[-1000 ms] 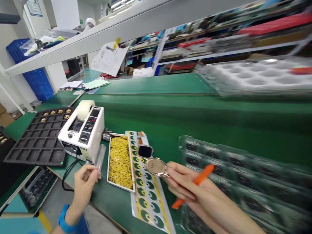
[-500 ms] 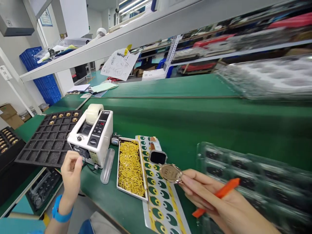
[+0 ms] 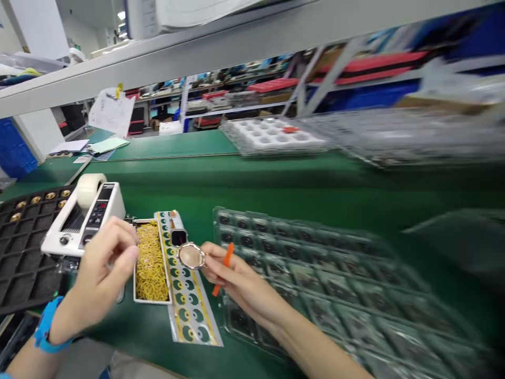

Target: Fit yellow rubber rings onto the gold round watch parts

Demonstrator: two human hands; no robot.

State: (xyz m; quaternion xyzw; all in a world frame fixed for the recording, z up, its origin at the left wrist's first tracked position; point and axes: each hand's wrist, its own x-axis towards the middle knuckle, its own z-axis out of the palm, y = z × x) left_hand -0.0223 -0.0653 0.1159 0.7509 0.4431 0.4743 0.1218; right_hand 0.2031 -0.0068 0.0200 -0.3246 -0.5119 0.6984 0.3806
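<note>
My right hand pinches a round rose-gold watch case between thumb and fingers, above a sheet of stickers. An orange stick-like tool is tucked across the same hand. My left hand, a blue band on its wrist, is raised in front of the white tape dispenser. Its fingers are curled toward the thumb, and whatever they may hold is hidden. Beside the watch case, a square smartwatch with a dark screen lies on the sticker sheet. A white box of yellow ring-like pieces sits between the hands.
Clear plastic trays with dark parts cover the bench at right. A black compartment tray with a few gold pieces lies far left. A white tray with round recesses rests at the back, under an overhead shelf.
My view has swung right, showing more of the plastic trays. My left hand has come up and right, nearer the yellow pieces. The watch case is tilted differently and shows a paler face.
</note>
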